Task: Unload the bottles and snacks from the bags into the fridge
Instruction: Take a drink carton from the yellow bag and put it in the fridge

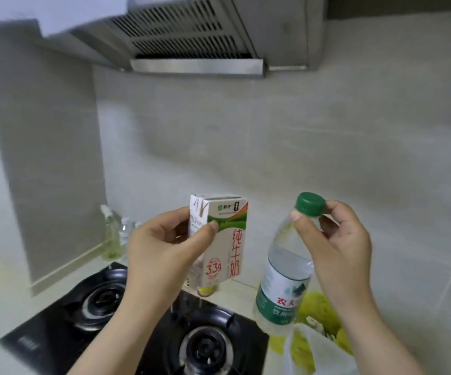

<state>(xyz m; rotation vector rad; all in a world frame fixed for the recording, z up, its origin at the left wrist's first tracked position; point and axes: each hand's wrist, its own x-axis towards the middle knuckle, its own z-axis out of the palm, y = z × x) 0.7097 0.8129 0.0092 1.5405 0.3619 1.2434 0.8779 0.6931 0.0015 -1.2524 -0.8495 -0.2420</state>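
Bag: a thin, see-through white plastic bag (322,353) lies open at the lower right of the frame. Yellow-green items show inside it, too blurred to name.
Right hand: the right hand (338,239), right of centre, pinches a round green screw cap (310,205) between thumb and fingertips. The other fingers curl loosely behind.
Water bottle: a clear plastic water bottle with a green and white label (284,277) hangs from that cap, below and left of the hand. Its long axis tilts and its base swings down-left, just above the mouth of the bag.
Left hand: the left hand (162,250), at centre, grips a small cardboard milk carton, white and green with red lettering (224,239). The thumb is across the front face and the fingers are behind.
Carton: upright and clear of the counter, it stands just right of the hand, near the water bottle but apart from it.
Key relation: both items are lifted and one fills each hand. The fridge is out of view, so the carry probably calls for turning away from this counter.
Hob: a black glass gas hob with two burners (105,296) sits below the hands.
Far counter: a few small clear bottles (110,234) stand at the left, against the wall.
Wall: pale grey tiles (327,131).
Hood: a steel range hood (186,36) is at the top of the frame.
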